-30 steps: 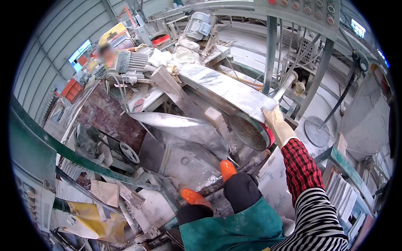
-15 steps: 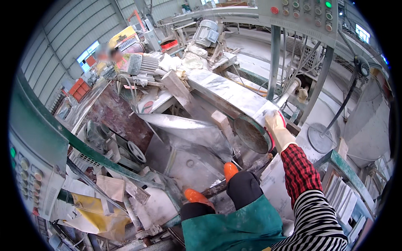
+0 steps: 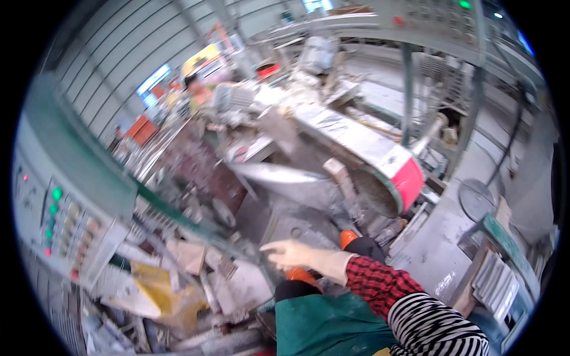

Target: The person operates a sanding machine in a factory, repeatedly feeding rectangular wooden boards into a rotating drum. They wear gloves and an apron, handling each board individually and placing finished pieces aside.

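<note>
**A gloved right hand with nothing in it, the pale stone strip lying apart from it**

At the far left stands a grey metal control panel [image 3: 83, 231] with rows of round buttons, several lit green; markings around them are too blurred for reading. Below it hangs a crumpled yellow sheet [image 3: 157, 285]. A long green metal rail [image 3: 196, 222] slopes down from the panel towards the middle.

Just beside the lower end of this rail is the right hand [image 3: 291, 254], in a cream rubber glove. Its fingers are loosely extended to the left and grasp nothing; whether the fingertips touch the rail, I cannot tell. The left hand is out of view, so I cannot tell its state. One orange rubber boot [image 3: 303, 276] shows just beneath the glove.

Farther to the right, beyond the hand and well apart from it, lies the long white stone strip with grey veins [image 3: 344, 127]. It looks flat, narrow and straight-edged, and its near end meets a bright red curved band [image 3: 408, 184].
</note>
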Demonstrator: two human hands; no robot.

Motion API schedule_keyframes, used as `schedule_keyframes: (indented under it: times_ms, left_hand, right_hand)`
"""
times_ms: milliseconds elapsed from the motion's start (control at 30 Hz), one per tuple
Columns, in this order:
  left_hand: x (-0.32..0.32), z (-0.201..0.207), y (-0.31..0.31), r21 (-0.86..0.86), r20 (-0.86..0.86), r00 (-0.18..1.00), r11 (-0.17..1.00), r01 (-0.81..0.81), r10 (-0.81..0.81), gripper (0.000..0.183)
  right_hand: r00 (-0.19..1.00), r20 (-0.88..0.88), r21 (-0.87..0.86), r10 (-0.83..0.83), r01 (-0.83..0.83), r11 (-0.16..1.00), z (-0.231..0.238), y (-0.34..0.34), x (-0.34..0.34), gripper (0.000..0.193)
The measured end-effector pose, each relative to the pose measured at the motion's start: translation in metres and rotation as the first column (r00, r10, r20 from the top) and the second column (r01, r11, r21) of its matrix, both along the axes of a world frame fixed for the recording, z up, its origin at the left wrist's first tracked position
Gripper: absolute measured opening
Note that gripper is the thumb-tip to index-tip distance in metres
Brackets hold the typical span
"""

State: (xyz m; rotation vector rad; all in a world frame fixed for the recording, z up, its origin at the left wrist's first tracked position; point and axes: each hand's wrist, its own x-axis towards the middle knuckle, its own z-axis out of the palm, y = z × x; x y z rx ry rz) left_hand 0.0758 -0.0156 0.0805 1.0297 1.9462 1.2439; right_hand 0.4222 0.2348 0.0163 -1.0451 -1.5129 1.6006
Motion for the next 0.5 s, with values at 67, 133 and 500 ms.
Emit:
schedule_keyframes:
  times_ms: [67,133,500]
  left_hand:
    - [-0.048,0.002,-0.035,-0.071,0.121,0.962,0.969,-0.236,0.244,0.063]
    - [-0.113,-0.007,-0.063,0.046,-0.229,0.904,0.932,-0.360,0.361,0.058]
    - [-0.227,-0.068,-0.054,0.139,-0.670,0.555,0.817,-0.560,0.494,0.048]
  right_hand:
    - [0.999,0.023,0.076,-0.029,0.027,0.997,-0.013,0.003,0.025,0.043]
    - [0.973,-0.230,-0.105,-0.022,-0.003,0.994,-0.022,0.011,0.051,0.042]
    - [0.961,0.133,-0.137,-0.241,0.259,0.956,-0.062,0.012,0.065,0.044]
